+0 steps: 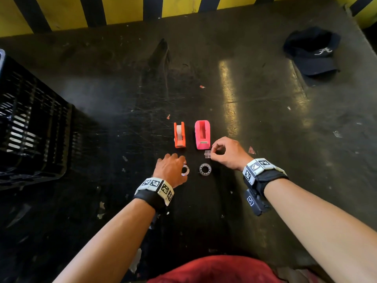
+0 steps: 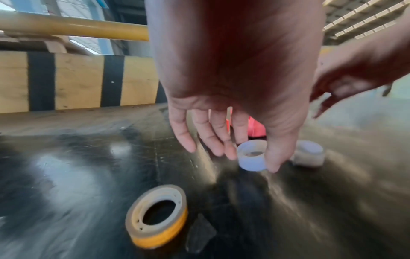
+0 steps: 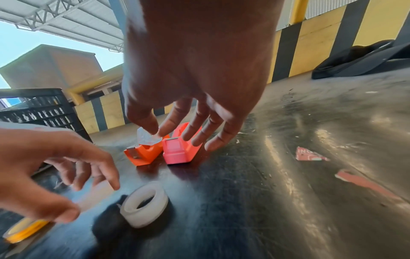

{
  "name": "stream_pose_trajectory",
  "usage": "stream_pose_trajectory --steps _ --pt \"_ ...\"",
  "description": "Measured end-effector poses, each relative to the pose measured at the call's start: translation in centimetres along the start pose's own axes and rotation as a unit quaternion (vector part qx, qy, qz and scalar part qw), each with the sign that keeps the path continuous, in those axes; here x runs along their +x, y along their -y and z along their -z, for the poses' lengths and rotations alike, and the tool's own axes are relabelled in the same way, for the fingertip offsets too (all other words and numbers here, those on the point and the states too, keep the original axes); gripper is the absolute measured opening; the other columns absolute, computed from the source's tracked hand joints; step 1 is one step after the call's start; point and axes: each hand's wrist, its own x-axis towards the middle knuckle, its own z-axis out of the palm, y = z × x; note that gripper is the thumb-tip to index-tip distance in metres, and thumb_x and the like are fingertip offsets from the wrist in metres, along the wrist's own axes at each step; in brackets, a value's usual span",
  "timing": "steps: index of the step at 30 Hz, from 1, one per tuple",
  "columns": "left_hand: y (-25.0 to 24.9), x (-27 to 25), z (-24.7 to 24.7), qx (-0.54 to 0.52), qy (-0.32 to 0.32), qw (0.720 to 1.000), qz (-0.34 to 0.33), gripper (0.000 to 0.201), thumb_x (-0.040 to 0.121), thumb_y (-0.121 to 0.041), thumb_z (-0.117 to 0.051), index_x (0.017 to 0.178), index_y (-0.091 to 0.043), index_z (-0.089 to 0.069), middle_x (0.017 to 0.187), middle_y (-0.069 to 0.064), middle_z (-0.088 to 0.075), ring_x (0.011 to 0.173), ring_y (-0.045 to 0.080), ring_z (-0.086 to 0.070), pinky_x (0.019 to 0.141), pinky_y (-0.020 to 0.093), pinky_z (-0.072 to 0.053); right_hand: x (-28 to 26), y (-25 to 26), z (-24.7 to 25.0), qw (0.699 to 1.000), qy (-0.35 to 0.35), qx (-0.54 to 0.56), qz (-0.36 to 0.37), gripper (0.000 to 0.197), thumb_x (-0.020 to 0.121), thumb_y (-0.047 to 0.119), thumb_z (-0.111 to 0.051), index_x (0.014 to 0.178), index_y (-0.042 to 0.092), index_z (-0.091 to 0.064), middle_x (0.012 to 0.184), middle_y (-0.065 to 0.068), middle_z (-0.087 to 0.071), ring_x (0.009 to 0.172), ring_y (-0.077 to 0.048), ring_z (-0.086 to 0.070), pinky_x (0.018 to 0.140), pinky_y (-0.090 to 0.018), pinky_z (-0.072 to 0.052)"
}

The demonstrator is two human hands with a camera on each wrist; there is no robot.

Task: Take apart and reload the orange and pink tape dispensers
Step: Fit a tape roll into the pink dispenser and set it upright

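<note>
The orange dispenser [image 1: 179, 135] and the pink dispenser [image 1: 202, 137] stand side by side on the dark table; the orange one has a whitish roll in it, and the pink one's slot looks empty. My left hand [image 1: 180, 165] pinches a small clear tape roll [image 2: 251, 155] between thumb and forefinger just above the table. A second clear roll [image 1: 205, 169] lies flat to its right. My right hand [image 1: 212, 154] hovers in front of the pink dispenser and pinches a small clear crumpled piece [image 3: 147, 138] between thumb and forefinger.
A yellow tape roll [image 2: 157, 215] lies on the table near my left wrist. A black crate [image 1: 30, 123] stands at the left. A dark cap [image 1: 312, 52] lies at the far right. A yellow and black striped barrier [image 1: 122, 9] runs along the back.
</note>
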Motion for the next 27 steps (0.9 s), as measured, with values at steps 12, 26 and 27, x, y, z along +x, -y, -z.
stream_pose_trajectory --steps 12,26,27 --pt "-5.0 2.2 -1.7 0.004 -0.045 0.984 -0.170 0.048 0.095 -0.034 -0.061 0.142 -0.028 -0.052 0.140 0.005 -0.054 0.127 0.027 -0.051 0.104 0.045 -0.046 -1.5 -2.5 1.1 0.997 -0.014 -0.045 -0.063 0.017 0.082 0.033 -0.081 0.086 0.017 -0.076 0.106 0.004 -0.067 0.095 -0.012 -0.062 0.064 0.003 -0.030" --pt "0.7 1.5 2.1 -0.514 0.017 0.855 -0.065 0.037 0.094 -0.026 -0.071 0.128 -0.014 -0.065 0.111 0.006 -0.079 0.100 0.014 -0.077 0.092 0.040 -0.062 0.1 1.3 -0.3 0.999 0.025 0.042 0.010 0.007 0.084 0.020 -0.078 0.086 0.014 -0.076 0.108 0.000 -0.070 0.095 -0.011 -0.067 0.084 -0.022 -0.049" --pt "0.9 1.3 2.1 -0.521 0.016 0.850 -0.068 0.037 0.094 -0.026 -0.071 0.129 -0.013 -0.066 0.112 0.006 -0.079 0.100 0.015 -0.077 0.092 0.040 -0.062 0.3 1.6 -0.5 0.999 0.027 0.043 0.016 0.007 0.084 0.020 -0.078 0.087 0.014 -0.076 0.108 0.000 -0.070 0.093 -0.010 -0.067 0.081 -0.017 -0.048"
